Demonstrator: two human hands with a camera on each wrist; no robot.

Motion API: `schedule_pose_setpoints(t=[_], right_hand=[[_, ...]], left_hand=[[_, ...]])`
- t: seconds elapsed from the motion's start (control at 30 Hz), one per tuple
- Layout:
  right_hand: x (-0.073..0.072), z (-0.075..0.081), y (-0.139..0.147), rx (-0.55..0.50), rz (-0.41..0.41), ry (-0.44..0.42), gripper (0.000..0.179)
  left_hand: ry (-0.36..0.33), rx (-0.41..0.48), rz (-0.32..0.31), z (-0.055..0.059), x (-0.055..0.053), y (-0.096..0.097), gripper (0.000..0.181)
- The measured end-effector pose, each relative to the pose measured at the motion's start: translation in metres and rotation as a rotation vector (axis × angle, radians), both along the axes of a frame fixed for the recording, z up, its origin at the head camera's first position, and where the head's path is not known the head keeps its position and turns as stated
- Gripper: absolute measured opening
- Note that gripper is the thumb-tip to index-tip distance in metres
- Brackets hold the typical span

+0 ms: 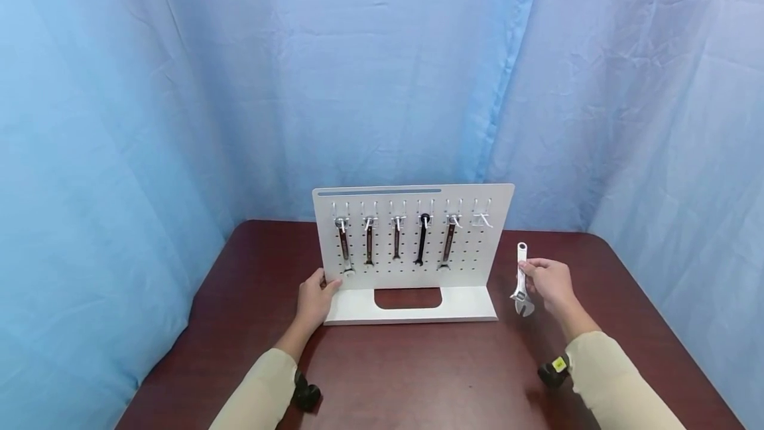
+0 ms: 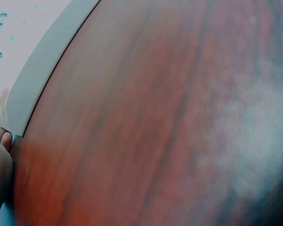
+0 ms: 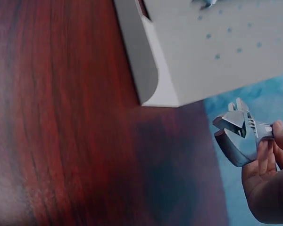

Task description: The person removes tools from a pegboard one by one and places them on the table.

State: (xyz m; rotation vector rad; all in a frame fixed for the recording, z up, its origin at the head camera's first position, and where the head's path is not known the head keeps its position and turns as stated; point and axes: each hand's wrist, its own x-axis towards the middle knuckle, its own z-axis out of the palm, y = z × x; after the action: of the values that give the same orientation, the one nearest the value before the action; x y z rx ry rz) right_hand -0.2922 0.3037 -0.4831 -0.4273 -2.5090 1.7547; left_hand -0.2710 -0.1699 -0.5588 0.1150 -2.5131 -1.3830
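My left hand holds the lower left edge of a white pegboard stand, its thumb on the front face and its other fingers partly hidden behind the board. To the right of the stand, my right hand pinches a silver adjustable wrench by the handle, clear of the tabletop. The wrench hangs head down in the head view; its jaws show a gap in the right wrist view, where the adjustable wrench is close. Several wrenches, among them a black wrench, hang on the board's hooks.
At the board's upper right sticks out a white hook. The stand's base has a cutout near its middle. Beneath everything lies a dark red wood-grain table, and blue curtains surround it at the back and sides.
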Motion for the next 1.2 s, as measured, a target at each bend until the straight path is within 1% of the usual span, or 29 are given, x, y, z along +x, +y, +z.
schedule_pose_setpoints(t=[0.1, 0.23, 0.33, 0.47, 0.6, 0.8, 1.0, 1.1, 1.2], right_hand=[[-0.006, -0.01, 0.003, 0.013, 0.008, -0.047, 0.03], [-0.01, -0.022, 0.006, 0.029, 0.004, -0.106, 0.03], [-0.012, -0.029, 0.008, 0.038, -0.004, -0.124, 0.03], [-0.012, -0.035, 0.01, 0.063, -0.008, -0.126, 0.031], [-0.014, -0.038, 0.011, 0.087, -0.008, -0.128, 0.033], [-0.018, -0.042, 0.011, 0.105, 0.0, -0.14, 0.032], [-0.02, -0.042, 0.012, 0.219, 0.026, -0.169, 0.032], [-0.02, -0.042, 0.013, 0.259, 0.036, -0.175, 0.031], [-0.019, -0.041, 0.012, 0.285, 0.056, -0.172, 0.027]], left_hand=[[-0.001, 0.004, 0.0, 0.0, 0.0, 0.0, 0.021], [-0.014, 0.004, 0.001, -0.001, 0.002, 0.001, 0.022], [-0.02, 0.002, 0.001, -0.002, 0.004, 0.002, 0.019], [-0.012, 0.005, 0.0, -0.002, 0.004, 0.002, 0.016], [-0.012, 0.007, -0.002, 0.0, 0.004, 0.001, 0.017], [-0.008, 0.008, -0.005, 0.002, 0.003, 0.0, 0.016], [-0.002, 0.007, -0.002, 0.004, 0.001, 0.001, 0.018], [-0.003, 0.0, -0.005, 0.002, 0.001, 0.001, 0.019], [-0.001, 0.0, 0.0, -0.001, 0.002, 0.001, 0.022]])
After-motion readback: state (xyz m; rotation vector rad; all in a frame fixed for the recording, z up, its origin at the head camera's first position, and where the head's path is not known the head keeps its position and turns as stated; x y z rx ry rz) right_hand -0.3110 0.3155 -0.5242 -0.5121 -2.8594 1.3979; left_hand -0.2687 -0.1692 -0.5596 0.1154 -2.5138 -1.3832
